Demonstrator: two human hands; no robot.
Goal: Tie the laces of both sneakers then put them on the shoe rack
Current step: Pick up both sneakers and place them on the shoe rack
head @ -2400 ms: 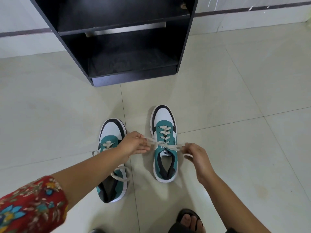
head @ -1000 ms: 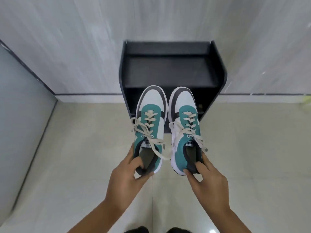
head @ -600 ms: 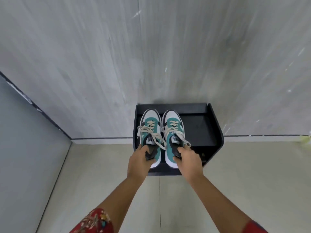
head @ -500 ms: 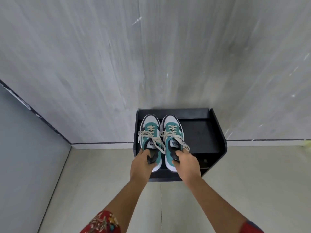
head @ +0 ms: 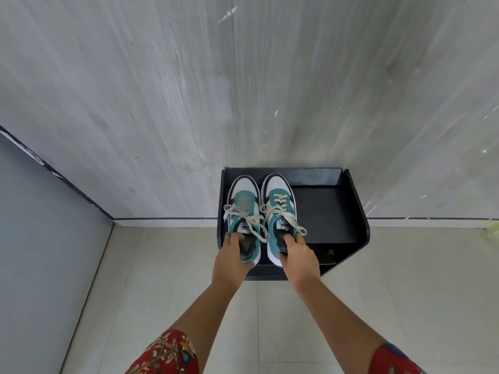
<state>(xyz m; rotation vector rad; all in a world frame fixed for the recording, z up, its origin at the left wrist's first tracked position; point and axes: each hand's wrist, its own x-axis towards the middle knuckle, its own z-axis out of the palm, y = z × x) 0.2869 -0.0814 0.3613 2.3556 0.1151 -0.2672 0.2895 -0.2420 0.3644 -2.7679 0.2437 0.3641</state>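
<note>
Two teal, white and black sneakers sit side by side on the left half of the black shoe rack's (head: 328, 211) top shelf, toes toward the wall. Both show cream laces tied in bows. My left hand (head: 232, 259) grips the heel of the left sneaker (head: 242, 203), fingers inside its opening. My right hand (head: 299, 256) grips the heel of the right sneaker (head: 279, 201) the same way. Both heels stick out slightly past the shelf's front edge.
The rack stands against a grey streaked wall (head: 243, 90). A blue-grey wall (head: 40, 238) closes the left side. Pale tiled floor (head: 405, 292) lies in front of and to the right of the rack. The shelf's right half is bare.
I lifted both sneakers off the floor, carried them to the rack and lowered them onto its top shelf. In the last half second they slid slightly further back.
</note>
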